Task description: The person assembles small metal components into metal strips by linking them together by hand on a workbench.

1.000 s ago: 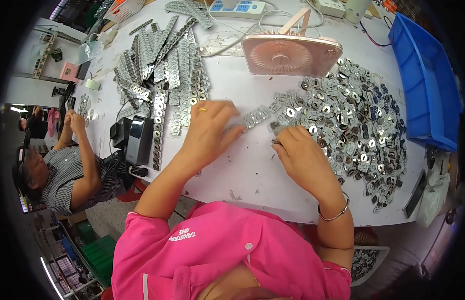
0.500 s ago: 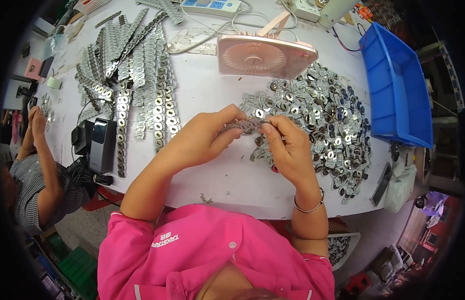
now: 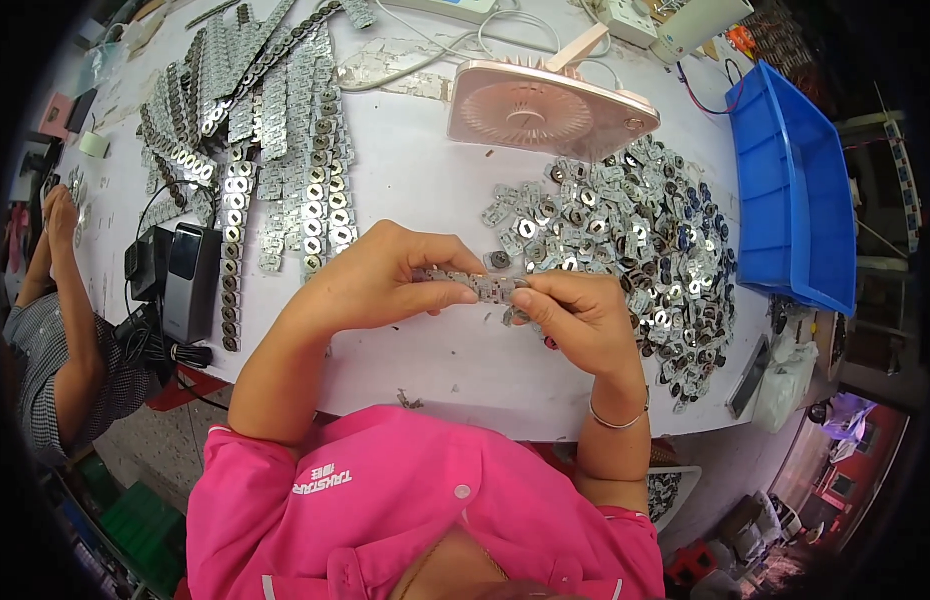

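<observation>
My left hand [image 3: 380, 278] and my right hand [image 3: 575, 318] together hold a short strip of linked small metal parts [image 3: 477, 284] just above the white table [image 3: 415, 180]. The left fingers pinch its left end, the right fingers its right end. A loose heap of the same silver metal parts [image 3: 625, 235] lies to the right of my hands. Rows of finished metal strips [image 3: 275, 120] lie side by side at the far left of the table.
A pink fan [image 3: 545, 108] lies flat behind the heap. A blue plastic bin [image 3: 795, 190] stands at the right edge. A dark box-shaped device [image 3: 190, 280] with cables sits at the left edge. Another person [image 3: 55, 320] works at the left. White cables run along the back.
Both hands have come off the heap and drawn together in front of me, now holding one strip between them. The view has shifted so the table sits lower and closer.
</observation>
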`<state>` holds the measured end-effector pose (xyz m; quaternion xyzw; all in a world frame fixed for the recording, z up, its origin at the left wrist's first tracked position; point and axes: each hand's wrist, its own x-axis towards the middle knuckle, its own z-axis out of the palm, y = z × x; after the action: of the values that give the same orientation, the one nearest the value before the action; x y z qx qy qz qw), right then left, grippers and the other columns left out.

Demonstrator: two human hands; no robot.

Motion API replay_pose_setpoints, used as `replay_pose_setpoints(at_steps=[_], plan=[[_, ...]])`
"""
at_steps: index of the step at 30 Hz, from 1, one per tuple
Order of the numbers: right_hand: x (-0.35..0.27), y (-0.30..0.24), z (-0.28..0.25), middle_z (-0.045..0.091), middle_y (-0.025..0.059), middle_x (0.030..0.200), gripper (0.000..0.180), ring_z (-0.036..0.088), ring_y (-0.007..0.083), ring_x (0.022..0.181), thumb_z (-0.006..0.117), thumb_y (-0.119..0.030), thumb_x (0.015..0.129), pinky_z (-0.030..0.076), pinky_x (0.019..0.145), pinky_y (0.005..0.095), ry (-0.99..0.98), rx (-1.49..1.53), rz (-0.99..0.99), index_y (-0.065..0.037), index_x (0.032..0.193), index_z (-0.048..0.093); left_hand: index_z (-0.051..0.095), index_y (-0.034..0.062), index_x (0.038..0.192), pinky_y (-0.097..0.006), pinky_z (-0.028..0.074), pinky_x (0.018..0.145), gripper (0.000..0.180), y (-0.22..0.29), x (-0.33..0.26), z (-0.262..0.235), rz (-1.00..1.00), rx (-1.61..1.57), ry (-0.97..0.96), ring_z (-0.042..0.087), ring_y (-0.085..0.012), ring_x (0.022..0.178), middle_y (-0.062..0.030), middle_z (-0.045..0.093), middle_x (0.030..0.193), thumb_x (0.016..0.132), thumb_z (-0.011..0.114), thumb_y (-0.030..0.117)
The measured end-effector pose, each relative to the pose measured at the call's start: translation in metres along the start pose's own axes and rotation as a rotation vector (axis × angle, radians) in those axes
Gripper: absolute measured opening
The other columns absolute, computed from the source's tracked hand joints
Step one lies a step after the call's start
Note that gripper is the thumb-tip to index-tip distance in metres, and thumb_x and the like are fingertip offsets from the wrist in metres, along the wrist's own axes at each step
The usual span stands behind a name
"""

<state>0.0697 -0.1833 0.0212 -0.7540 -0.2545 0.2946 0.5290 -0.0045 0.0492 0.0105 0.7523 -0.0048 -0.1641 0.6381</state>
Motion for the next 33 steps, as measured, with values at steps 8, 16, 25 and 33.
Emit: replay_pose_setpoints(at_steps=[8, 16, 25, 33], plan=[[0.000, 0.008, 0.017, 0.057, 0.0030, 0.060, 0.018, 0.053, 0.0097, 0.052, 0.063, -0.018, 0.091, 0.040, 0.049, 0.0244, 0.042, -0.046, -0.126, 0.000, 0.087, 0.064, 0.068, 0.0006, 0.097, -0.021, 0.050, 0.057, 0.016, 0.001, 0.002, 0.007, -0.026, -0.037, 0.038, 0.061, -0.0071, 0.062, -0.0043, 0.069, 0.078, 0.082, 0.072, 0.006], [0.002, 0.012, 0.024, 0.053, -0.0022, 0.064, 0.021, 0.049, 0.0047, 0.056, 0.056, -0.019, 0.097, 0.039, 0.049, 0.0213, 0.201, 0.303, 0.016, -0.002, 0.086, 0.059, 0.069, 0.0037, 0.098, -0.023, 0.053, 0.061, 0.021, 0.001, 0.007, 0.026, 0.424, 0.262, 0.383, 0.066, -0.0125, 0.066, -0.0073, 0.071, 0.082, 0.078, 0.071, -0.003], [-0.003, 0.013, 0.029, 0.046, -0.0013, 0.060, 0.023, 0.035, 0.0055, 0.055, 0.057, -0.018, 0.096, 0.032, 0.048, 0.0233, 0.309, 0.058, -0.069, -0.002, 0.079, 0.054, 0.068, 0.0085, 0.097, -0.028, 0.048, 0.056, 0.026, -0.007, 0.012, 0.034, 0.588, 0.555, 0.527, 0.067, -0.0192, 0.067, -0.0061, 0.071, 0.086, 0.073, 0.075, 0.002], [0.003, 0.018, 0.026, 0.047, -0.0026, 0.062, 0.020, 0.037, 0.0037, 0.057, 0.058, -0.015, 0.095, 0.031, 0.049, 0.0223, 0.334, 0.238, -0.031, -0.001, 0.080, 0.056, 0.068, 0.0085, 0.091, -0.030, 0.051, 0.055, 0.017, -0.006, 0.020, 0.034, 0.679, 0.623, 0.553, 0.067, -0.0194, 0.067, -0.0041, 0.070, 0.083, 0.075, 0.071, 0.005]])
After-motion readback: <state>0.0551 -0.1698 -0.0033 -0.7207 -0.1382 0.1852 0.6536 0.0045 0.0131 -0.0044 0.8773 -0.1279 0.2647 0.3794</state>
